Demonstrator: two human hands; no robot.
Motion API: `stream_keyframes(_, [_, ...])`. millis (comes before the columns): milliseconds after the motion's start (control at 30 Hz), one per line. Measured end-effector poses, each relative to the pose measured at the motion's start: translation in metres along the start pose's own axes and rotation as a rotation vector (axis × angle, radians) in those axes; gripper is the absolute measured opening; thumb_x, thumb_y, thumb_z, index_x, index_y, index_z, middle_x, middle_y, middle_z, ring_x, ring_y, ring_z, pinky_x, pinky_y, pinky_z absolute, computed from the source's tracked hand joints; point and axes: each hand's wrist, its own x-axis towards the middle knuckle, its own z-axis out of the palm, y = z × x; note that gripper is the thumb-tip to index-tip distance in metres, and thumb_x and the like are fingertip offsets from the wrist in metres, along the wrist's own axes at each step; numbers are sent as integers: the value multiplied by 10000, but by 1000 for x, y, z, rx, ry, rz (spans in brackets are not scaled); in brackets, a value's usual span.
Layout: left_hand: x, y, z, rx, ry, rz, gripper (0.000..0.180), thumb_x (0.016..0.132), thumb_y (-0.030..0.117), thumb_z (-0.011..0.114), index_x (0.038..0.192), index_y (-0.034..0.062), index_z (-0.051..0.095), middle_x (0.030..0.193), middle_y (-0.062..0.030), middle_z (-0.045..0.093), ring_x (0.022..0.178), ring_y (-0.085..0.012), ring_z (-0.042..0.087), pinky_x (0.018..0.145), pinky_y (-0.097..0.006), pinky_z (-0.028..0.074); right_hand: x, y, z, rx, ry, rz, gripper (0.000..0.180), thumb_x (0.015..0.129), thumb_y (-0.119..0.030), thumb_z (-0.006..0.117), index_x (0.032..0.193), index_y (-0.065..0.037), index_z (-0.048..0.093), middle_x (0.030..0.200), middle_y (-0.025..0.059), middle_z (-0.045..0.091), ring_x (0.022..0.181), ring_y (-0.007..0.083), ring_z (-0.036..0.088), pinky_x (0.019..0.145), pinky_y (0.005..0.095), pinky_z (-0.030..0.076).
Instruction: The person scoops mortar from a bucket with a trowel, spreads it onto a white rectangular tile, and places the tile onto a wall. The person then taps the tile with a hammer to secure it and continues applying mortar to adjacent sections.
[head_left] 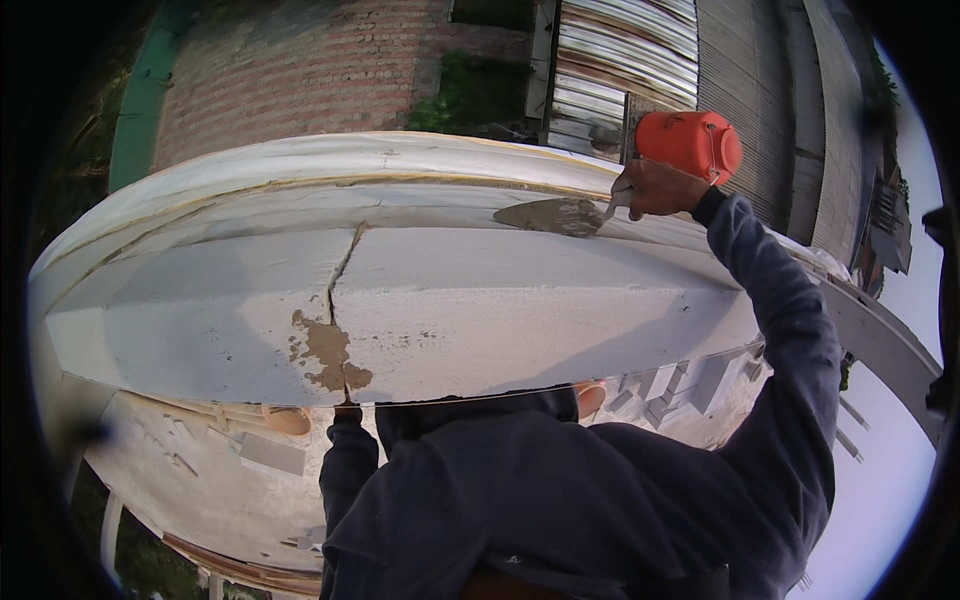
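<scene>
My right hand (660, 190) is closed round the handle of a pointed trowel (552, 215). The trowel's blade is smeared with grey mortar and points left over the far side of the pale block wall (520, 300). My left hand (347, 411) is at the wall's near edge, just below a joint; its fingers are mostly hidden. A patch of wet brown mortar (328, 352) lies on the wall by the lower end of that open joint (343, 268). Right beside my right hand is a red bucket (678, 140) with a wire handle, tipped sideways in view.
Beyond the wall, far below, lie brick paving (300, 85) and a corrugated metal roof (625, 50). On my side, loose grey blocks (272, 455) lie on the pale floor, and more blocks (680, 390) are at the right. A grey beam (880, 340) runs off to the right.
</scene>
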Motion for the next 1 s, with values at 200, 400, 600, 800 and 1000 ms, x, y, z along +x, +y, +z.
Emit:
stream_keyframes(200, [3,5,-12,-71,-3,-46,244,885,292,677,909,59,741,802,-100,731,660,-238,687,591,-372,521,24,-50,-13,-44,22,-31,435,701,-127,794,1072,81,701,952,216,740,841,353,719,805,427,583])
stream_keyframes(400, [4,6,-18,-115,-11,-81,243,885,287,679,916,54,741,808,-101,733,663,-235,688,592,-367,523,57,-100,-16,-38,77,-165,423,684,-156,759,1010,103,685,880,237,719,788,344,709,726,431,572])
stream_keyframes(600, [2,3,-23,-147,-27,-98,242,885,281,682,923,50,740,814,-102,734,665,-232,690,593,-362,525,100,-141,-15,45,110,-288,380,691,-149,771,971,100,706,877,251,724,784,342,719,718,447,573])
stream_keyframes(800, [2,3,-25,-182,-31,-129,241,885,275,685,930,45,740,819,-103,736,668,-229,692,594,-357,527,110,-157,-14,106,147,-405,402,700,-100,729,1026,133,699,894,274,724,775,365,723,722,454,593])
stream_keyframes(1000, [7,5,-30,-211,-32,-145,240,885,270,688,936,41,739,825,-104,738,671,-226,694,595,-352,529,88,-152,-15,0,328,-514,479,685,-69,688,1128,114,703,957,294,720,834,401,726,775,452,607])
